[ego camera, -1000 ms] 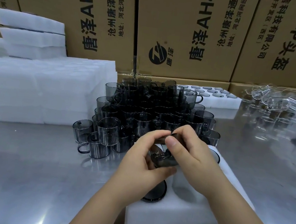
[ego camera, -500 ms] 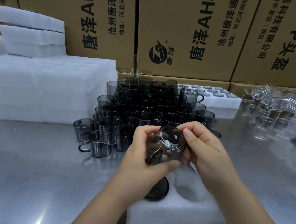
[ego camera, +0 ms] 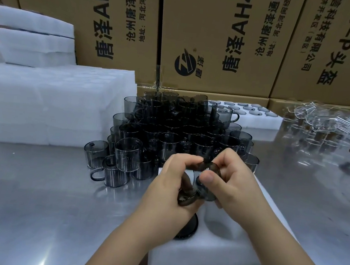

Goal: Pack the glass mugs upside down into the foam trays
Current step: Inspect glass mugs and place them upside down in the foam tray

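Leftmost, stacks of white foam blocks (ego camera: 55, 103) stand on the steel table (ego camera: 35, 193), and just beside them rises a crowded pile of smoky grey mugs (ego camera: 176, 128), mostly upright and stacked in tiers. In front of the pile, the left hand (ego camera: 171, 187) has its fingers curled round the near side of one held mug (ego camera: 205, 184), which is tilted in the air above the foam tray (ego camera: 211, 255). The right hand (ego camera: 235, 185) grips the same mug from the other side, thumb pressed on the glass and fingers bent behind it. Beneath the hands, one packed mug (ego camera: 188, 229) sits base-up in the tray's near left pocket, with an empty pocket (ego camera: 220, 226) just to its right. Farther back and to the right lies a filled tray (ego camera: 254, 116) showing rows of round mug bases, then a blurred cluster of clear glassware (ego camera: 324, 129). Printed cardboard boxes (ego camera: 221, 40) line the back.
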